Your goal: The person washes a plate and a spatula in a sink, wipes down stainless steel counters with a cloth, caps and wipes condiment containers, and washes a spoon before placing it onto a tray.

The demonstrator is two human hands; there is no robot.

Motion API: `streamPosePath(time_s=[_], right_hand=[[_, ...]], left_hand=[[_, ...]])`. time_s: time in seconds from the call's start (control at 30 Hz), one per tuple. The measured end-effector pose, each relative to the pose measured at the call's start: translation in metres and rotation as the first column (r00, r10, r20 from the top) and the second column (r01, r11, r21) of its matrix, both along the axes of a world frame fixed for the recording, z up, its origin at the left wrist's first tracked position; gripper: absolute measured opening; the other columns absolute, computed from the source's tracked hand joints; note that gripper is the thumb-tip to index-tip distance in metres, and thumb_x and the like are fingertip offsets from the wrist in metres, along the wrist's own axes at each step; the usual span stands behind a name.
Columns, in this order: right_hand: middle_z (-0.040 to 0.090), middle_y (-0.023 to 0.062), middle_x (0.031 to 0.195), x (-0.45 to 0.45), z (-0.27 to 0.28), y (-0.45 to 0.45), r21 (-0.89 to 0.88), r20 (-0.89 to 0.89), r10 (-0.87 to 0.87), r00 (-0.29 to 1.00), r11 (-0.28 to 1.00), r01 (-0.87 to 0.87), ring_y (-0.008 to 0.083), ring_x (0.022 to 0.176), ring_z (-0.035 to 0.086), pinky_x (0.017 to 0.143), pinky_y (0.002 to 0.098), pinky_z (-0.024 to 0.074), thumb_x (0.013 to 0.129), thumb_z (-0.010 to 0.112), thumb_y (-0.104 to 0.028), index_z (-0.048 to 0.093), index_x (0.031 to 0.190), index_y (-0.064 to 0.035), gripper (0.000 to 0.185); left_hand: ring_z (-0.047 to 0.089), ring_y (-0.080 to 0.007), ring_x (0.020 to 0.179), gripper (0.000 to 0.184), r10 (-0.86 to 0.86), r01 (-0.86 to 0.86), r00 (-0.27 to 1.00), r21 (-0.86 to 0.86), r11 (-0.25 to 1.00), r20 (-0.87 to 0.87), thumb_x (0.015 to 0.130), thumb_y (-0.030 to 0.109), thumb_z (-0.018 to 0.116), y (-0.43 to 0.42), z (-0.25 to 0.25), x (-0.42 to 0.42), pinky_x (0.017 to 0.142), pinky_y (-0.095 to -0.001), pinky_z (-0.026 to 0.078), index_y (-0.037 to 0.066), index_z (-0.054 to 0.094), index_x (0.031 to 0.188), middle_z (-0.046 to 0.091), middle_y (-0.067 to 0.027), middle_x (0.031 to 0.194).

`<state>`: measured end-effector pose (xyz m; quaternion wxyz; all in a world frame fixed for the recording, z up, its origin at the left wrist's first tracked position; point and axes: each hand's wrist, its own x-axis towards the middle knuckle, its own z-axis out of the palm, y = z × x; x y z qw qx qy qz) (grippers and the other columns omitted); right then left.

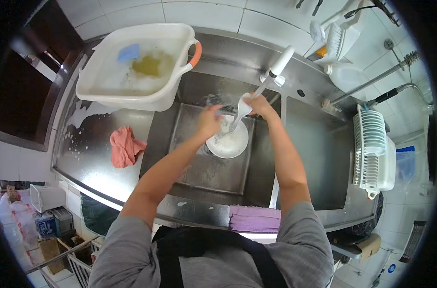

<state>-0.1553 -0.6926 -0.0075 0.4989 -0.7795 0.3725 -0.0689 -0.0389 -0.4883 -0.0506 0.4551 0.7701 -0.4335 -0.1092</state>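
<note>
My right hand (259, 105) is closed on a white piece that looks like a soup spoon (244, 106), held under the running tap (282, 60). Water runs over it and falls toward a white bowl (230, 143) below. The bowl rests on the floor of the steel sink basin (204, 173), near the drain. At the bowl's upper left, my left hand (210, 121) is raised with its fingers apart and nothing visible in them; whether it touches the bowl's rim I cannot tell.
A white tub (165, 103) of cloudy water with a blue sponge (129, 52) stands upper left. A pink cloth (126, 147) lies on the drainboard, a purple cloth (255, 219) on the front edge. Right are a water-filled basin (314, 149) and a rack (369, 173) of plates.
</note>
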Motion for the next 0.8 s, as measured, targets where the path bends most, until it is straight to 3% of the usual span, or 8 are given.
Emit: streamPosePath(time_s=[0.17, 0.23, 0.33, 0.43, 0.53, 0.63, 0.67, 0.8], right_hand=[[0.065, 0.0065, 0.092, -0.009, -0.046, -0.003, -0.113, 0.006, 0.107, 0.994, 0.988, -0.106, 0.0169, 0.078, 0.064, 0.06, 0.0322, 0.0552, 0.088, 0.067, -0.027, 0.062, 0.112, -0.0042, 0.033], [0.064, 0.0048, 0.096, -0.007, -0.058, -0.002, 0.071, 0.059, 0.04, 0.997, 0.997, -0.044, 0.0169, 0.082, 0.064, 0.065, 0.0336, 0.0549, 0.091, 0.064, -0.029, 0.06, 0.116, -0.0067, 0.034], [0.063, 0.0038, 0.105, -0.001, -0.076, 0.009, 0.496, 0.191, -0.211, 0.959, 0.864, 0.092, 0.0171, 0.092, 0.062, 0.076, 0.036, 0.0523, 0.091, 0.064, -0.032, 0.061, 0.119, -0.0111, 0.035], [0.061, 0.0033, 0.11, 0.003, -0.121, 0.018, 0.606, 0.342, -0.317, 0.885, 0.794, 0.051, 0.0176, 0.101, 0.058, 0.086, 0.0414, 0.0494, 0.095, 0.057, -0.034, 0.058, 0.12, -0.007, 0.037], [0.059, 0.0067, 0.109, 0.005, -0.162, 0.022, 0.607, 0.43, -0.398, 0.81, 0.792, 0.067, 0.0202, 0.101, 0.057, 0.091, 0.0414, 0.0467, 0.095, 0.052, -0.025, 0.056, 0.12, -0.0027, 0.034], [0.057, 0.0151, 0.113, 0.007, -0.15, 0.042, 0.905, 0.257, -0.708, 0.658, 0.416, 0.094, 0.0249, 0.106, 0.055, 0.098, 0.036, 0.0415, 0.088, 0.048, -0.01, 0.05, 0.122, 0.0001, 0.036], [0.051, 0.0202, 0.127, 0.008, -0.216, 0.01, 0.862, 0.287, -0.613, 0.736, 0.5, 0.081, 0.0296, 0.111, 0.054, 0.101, 0.0405, 0.04, 0.084, 0.047, -0.006, 0.044, 0.13, -0.0013, 0.047], [0.053, 0.0224, 0.127, 0.002, -0.146, 0.031, 0.868, 0.333, -0.61, 0.719, 0.496, 0.019, 0.0322, 0.115, 0.054, 0.099, 0.0451, 0.0446, 0.085, 0.043, 0.001, 0.035, 0.137, 0.0015, 0.052]], left_hand=[[0.051, -0.0367, 0.114, 0.036, 0.366, -0.361, 0.777, -0.115, 0.926, 0.512, 0.074, 0.001, 0.057, 0.151, 0.025, 0.07, 0.098, -0.0472, 0.039, 0.011, 0.064, 0.108, 0.058, -0.0159, 0.117], [0.047, -0.039, 0.12, 0.038, 0.421, -0.691, 0.566, 0.129, 0.711, 0.708, 0.078, 0.012, 0.061, 0.203, 0.047, 0.082, 0.101, -0.0467, 0.037, 0.012, 0.06, 0.116, 0.052, -0.0181, 0.128], [0.046, -0.0401, 0.119, 0.041, 0.383, -0.849, 0.263, 0.023, 0.528, 0.885, 0.084, 0.029, 0.064, 0.251, 0.009, 0.106, 0.1, -0.0459, 0.038, 0.013, 0.057, 0.121, 0.049, -0.0188, 0.13], [0.047, -0.0408, 0.115, 0.04, 0.5, -0.654, 0.708, 0.195, 0.731, 0.499, 0.087, 0.037, 0.063, 0.275, -0.001, 0.122, 0.094, -0.0476, 0.039, 0.011, 0.058, 0.118, 0.052, -0.018, 0.122], [0.052, -0.0407, 0.106, 0.036, 0.433, -0.631, 0.701, 0.209, 0.747, 0.566, 0.09, 0.036, 0.059, 0.292, -0.001, 0.103, 0.085, -0.0486, 0.042, 0.008, 0.059, 0.113, 0.055, -0.0182, 0.111], [0.055, -0.0395, 0.098, 0.03, 0.531, -0.646, 0.756, 0.306, 0.699, 0.383, 0.092, 0.031, 0.057, 0.297, 0.004, 0.089, 0.08, -0.0483, 0.044, 0.004, 0.059, 0.107, 0.058, -0.0177, 0.105], [0.057, -0.0383, 0.096, 0.027, 0.52, -0.622, 0.776, 0.299, 0.724, 0.356, 0.092, 0.027, 0.056, 0.294, 0.007, 0.086, 0.079, -0.0469, 0.045, 0.004, 0.06, 0.107, 0.059, -0.0175, 0.103], [0.061, -0.0332, 0.093, 0.02, 0.414, -0.452, 0.877, 0.125, 0.883, 0.245, 0.093, 0.018, 0.054, 0.254, 0.021, 0.068, 0.08, -0.0423, 0.048, 0.005, 0.062, 0.105, 0.063, -0.0157, 0.101]])
